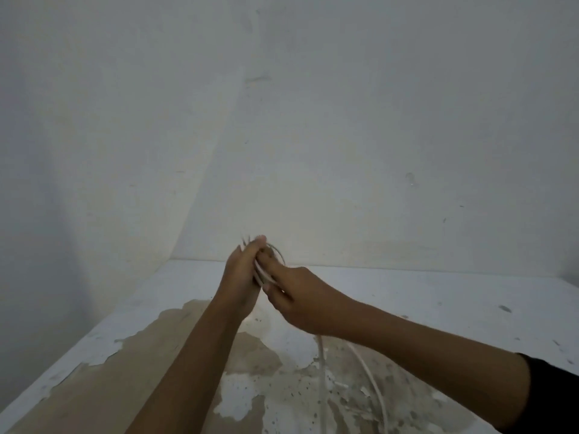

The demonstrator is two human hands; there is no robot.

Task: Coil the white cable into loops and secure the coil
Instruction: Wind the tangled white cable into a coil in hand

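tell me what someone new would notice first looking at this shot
The eye goes first to the two hands meeting mid-frame: the left hand and right hand together clutch a small bundle of white cable loops held above the table. Next, loose lengths of the cable trail down below the right wrist onto the table, whose white paint has peeled away in a big brown patch near the person. Behind is a bare pale wall.

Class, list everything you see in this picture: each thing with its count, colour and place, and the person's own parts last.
white cable: one, white; loops held between both hands, loose length trailing on the table below.
table: one, white paint peeling to brown; fills the lower frame.
wall: pale grey-white, scuffed; behind the table.
sleeve: one, black; right forearm, lower right.
left hand: one; gripping the loops, centre.
right hand: one; fingers on the loops.
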